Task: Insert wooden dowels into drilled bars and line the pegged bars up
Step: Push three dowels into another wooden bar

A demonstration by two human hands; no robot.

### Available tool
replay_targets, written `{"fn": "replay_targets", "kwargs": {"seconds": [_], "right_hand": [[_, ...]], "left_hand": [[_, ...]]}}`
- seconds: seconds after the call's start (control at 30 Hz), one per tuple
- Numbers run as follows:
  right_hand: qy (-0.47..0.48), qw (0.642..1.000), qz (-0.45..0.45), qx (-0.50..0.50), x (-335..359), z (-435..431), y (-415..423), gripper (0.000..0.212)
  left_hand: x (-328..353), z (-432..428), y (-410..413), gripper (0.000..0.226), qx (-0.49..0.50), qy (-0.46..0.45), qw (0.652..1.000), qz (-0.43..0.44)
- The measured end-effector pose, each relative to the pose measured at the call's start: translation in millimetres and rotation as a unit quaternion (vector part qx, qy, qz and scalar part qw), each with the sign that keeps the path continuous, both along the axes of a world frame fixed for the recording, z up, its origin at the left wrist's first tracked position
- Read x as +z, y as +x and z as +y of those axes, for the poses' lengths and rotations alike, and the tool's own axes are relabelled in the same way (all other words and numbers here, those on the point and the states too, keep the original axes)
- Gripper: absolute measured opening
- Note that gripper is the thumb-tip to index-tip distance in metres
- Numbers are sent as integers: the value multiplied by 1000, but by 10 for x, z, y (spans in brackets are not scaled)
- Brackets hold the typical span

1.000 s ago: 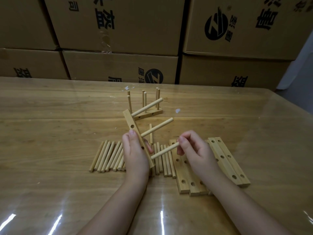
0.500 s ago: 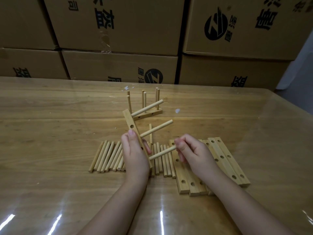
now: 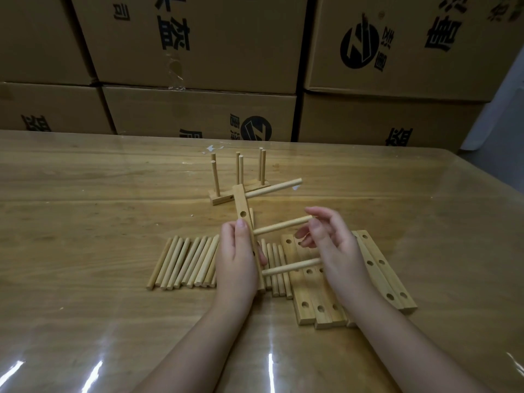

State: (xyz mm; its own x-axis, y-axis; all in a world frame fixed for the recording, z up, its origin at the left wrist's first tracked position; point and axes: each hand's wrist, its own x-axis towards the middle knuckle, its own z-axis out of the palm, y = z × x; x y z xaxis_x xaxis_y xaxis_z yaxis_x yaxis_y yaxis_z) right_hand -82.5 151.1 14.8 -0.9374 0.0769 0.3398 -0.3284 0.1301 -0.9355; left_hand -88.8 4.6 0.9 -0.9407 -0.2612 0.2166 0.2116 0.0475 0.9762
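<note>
My left hand (image 3: 235, 259) grips a drilled wooden bar (image 3: 243, 205), held nearly upright over the table. Three dowels stick out of it to the right: a top dowel (image 3: 272, 188), a middle dowel (image 3: 280, 225) and a bottom dowel (image 3: 289, 267). One hole near the bar's top shows bare. My right hand (image 3: 337, 245) hovers with loose, spread fingers; a fingertip touches the free end of the middle dowel. Loose dowels (image 3: 184, 262) lie side by side under and left of my left hand. Bare drilled bars (image 3: 377, 268) lie under my right hand.
Behind the held bar, pegged bars (image 3: 219, 198) stand on the table with several upright dowels. The glossy wooden table (image 3: 85, 211) ends at stacked cardboard boxes (image 3: 198, 114) along its far edge. Small white scraps (image 3: 209, 148) lie near the boxes.
My right hand let go of the bottom dowel, now seated in the bar, and rose to the middle dowel's end with fingers spread. The left hand turned the bar more upright.
</note>
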Motion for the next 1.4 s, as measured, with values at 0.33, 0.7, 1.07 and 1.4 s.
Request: {"fn": "replay_targets", "kwargs": {"seconds": [0.33, 0.7, 1.07, 1.4], "right_hand": [[2, 1000, -2, -14, -52, 28, -54, 12], [20, 1000, -16, -14, -38, 40, -44, 13], [-126, 990, -46, -41, 26, 121, -67, 28], [-118, 990, 29, -76, 22, 131, -21, 33]], "left_hand": [[-32, 16, -24, 31, -2, -41, 999, 23], [-34, 7, -23, 32, -11, -70, 997, 17], [-6, -4, 18, 36, -70, -56, 996, -4], [1, -8, 50, 48, -96, -69, 993, -23]]}}
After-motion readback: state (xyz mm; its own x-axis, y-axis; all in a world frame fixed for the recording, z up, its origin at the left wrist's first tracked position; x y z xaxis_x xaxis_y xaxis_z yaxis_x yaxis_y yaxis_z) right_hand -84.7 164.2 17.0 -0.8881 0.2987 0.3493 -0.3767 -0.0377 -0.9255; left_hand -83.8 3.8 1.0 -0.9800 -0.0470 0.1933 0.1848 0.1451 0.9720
